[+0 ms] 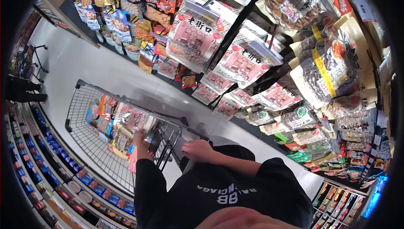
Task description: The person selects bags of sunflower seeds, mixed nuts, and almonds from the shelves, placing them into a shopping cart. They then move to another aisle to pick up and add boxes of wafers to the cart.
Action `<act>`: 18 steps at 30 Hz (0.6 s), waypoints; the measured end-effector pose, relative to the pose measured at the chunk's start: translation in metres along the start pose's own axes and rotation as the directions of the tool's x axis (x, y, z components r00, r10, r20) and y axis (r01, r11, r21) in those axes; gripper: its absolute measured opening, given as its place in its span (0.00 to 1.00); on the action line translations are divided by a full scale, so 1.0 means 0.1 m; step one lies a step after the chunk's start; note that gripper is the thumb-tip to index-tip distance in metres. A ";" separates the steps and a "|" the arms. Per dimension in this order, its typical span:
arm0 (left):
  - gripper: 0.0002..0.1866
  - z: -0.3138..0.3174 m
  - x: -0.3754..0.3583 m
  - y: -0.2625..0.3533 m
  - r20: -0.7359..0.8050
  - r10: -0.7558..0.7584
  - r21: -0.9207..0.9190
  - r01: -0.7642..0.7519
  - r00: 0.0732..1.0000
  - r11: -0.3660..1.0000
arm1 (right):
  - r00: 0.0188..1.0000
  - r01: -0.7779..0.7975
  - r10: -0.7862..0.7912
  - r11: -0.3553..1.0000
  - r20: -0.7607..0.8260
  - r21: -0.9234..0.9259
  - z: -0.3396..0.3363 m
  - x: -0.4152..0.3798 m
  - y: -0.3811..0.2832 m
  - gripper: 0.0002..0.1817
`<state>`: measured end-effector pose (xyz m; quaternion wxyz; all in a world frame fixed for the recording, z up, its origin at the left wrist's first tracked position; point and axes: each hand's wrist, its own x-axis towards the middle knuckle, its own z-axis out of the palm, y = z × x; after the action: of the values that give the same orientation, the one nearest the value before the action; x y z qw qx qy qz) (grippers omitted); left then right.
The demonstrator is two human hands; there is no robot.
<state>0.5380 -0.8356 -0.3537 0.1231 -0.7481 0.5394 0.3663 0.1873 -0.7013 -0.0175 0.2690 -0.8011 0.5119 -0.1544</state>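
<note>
My left hand [140, 139] reaches down into the wire shopping cart [80, 119], over the packaged snacks in it. Its fingers overlap a clear-fronted snack bag [134, 118], and their tips are lost among the packaging, so I cannot tell if they grip it. Close by in the cart lie a bag of brownish snacks [122, 139] and a red-orange packet [107, 105]. In front of my body, my right hand [195, 150] is closed with curled fingers at the grey cart handle [187, 135].
Hanging pink-and-white snack bags [195, 35] line the shelf along the aisle's far side. Large bags with yellow bands [324, 73] hang at the right. Curved shelves of blue packages [63, 157] run along the left. A person's dark-clothed legs [23, 90] show at the left edge.
</note>
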 end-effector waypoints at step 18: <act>0.14 -2.24 -2.75 1.05 -0.530 0.443 -0.097 -0.571 0.723 0.815 | 0.950 0.009 0.264 0.507 -0.165 0.862 -0.50 0.60 0.08 0.18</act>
<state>0.4956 -0.8088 0.0123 -0.2182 -0.6464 0.6862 0.2525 0.1808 -0.7717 0.0164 0.5641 -0.4945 0.4599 -0.4751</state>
